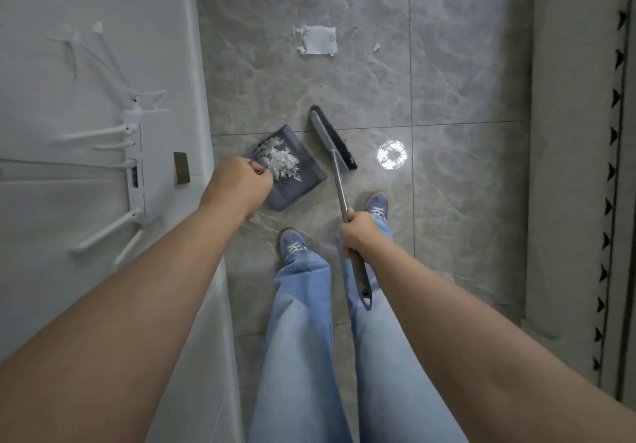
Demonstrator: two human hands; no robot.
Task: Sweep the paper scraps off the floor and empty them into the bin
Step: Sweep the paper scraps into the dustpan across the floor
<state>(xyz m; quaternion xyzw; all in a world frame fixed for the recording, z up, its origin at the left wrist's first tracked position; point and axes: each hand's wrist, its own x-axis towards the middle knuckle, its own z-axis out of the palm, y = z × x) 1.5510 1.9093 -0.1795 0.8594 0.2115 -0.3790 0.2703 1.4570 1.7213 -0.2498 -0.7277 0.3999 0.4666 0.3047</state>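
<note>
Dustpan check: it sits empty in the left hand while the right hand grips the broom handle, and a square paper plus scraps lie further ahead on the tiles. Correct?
Not quite. The dustpan is not empty: the head view shows a pile of white paper scraps in it. The rest holds: left hand holds it, right hand grips the broom, and the square paper lies ahead.

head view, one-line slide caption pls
Left hand holds a dustpan of paper scraps, right hand grips the broom; more scraps remain ahead.
</note>
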